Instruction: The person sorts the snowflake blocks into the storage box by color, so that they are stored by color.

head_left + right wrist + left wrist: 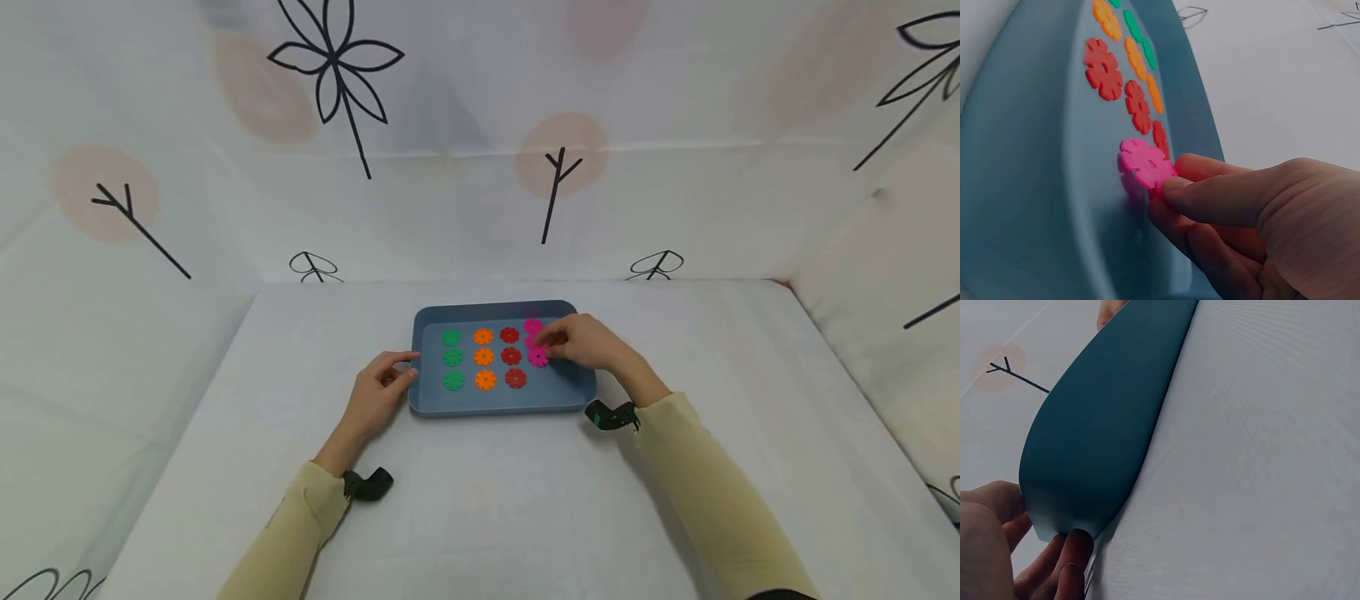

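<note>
A blue-grey tray [465, 404] lies on the white table. My left hand [372, 398] grips its left end, the fingers bent against the rim in the left wrist view. Over the tray's right part, my right hand [588, 342] pinches a pink flower-shaped disc [1147, 164] between thumb and fingers. That disc is tilted and its near edge stands off the tray floor. Behind it in the head view is another pink disc [533, 326], and one more is partly hidden by the fingers.
Left of the pink discs stand columns of three: red discs [511, 356], orange discs [483, 357] and green discs [453, 357]. A patterned white cloth [465, 208] rises behind the table. Each wrist wears a dark camera.
</note>
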`<state>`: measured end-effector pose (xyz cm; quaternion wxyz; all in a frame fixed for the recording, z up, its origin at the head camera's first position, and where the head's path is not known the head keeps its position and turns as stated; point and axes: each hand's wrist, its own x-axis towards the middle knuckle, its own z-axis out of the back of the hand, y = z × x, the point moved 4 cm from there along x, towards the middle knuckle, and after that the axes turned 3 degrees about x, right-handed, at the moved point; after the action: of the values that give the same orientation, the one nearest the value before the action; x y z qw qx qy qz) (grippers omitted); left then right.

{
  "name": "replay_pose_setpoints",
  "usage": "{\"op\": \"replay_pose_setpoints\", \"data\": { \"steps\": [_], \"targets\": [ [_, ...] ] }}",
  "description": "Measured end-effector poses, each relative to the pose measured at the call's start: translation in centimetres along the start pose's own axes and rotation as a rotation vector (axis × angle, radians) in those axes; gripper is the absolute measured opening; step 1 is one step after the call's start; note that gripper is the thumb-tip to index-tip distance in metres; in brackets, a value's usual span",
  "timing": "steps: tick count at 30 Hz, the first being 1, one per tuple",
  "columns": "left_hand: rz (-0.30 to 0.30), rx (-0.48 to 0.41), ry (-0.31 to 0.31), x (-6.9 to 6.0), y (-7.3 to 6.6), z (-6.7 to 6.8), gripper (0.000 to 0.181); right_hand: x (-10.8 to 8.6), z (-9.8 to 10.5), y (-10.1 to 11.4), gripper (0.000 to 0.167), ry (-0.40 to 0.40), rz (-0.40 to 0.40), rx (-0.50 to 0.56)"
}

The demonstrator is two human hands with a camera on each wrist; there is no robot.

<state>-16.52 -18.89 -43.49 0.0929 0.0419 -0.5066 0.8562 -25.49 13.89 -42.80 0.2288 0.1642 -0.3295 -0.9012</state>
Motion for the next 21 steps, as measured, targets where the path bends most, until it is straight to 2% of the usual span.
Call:
{"op": "replay_pose_setpoints", "data": {
  "steps": [8,21],
  "targets": [
    [-0.016,-0.004,-0.003,0.0,0.16,-0.02,0.029,0.11,0.01,-0.2,0.02,0.013,-0.003,0.002],
    [0.001,0.008,-0.001,0.1,0.13,0.04,0.029,0.14,-0.08,-0.34,0.016,0.013,-0.003,0.01]
  ]
}}
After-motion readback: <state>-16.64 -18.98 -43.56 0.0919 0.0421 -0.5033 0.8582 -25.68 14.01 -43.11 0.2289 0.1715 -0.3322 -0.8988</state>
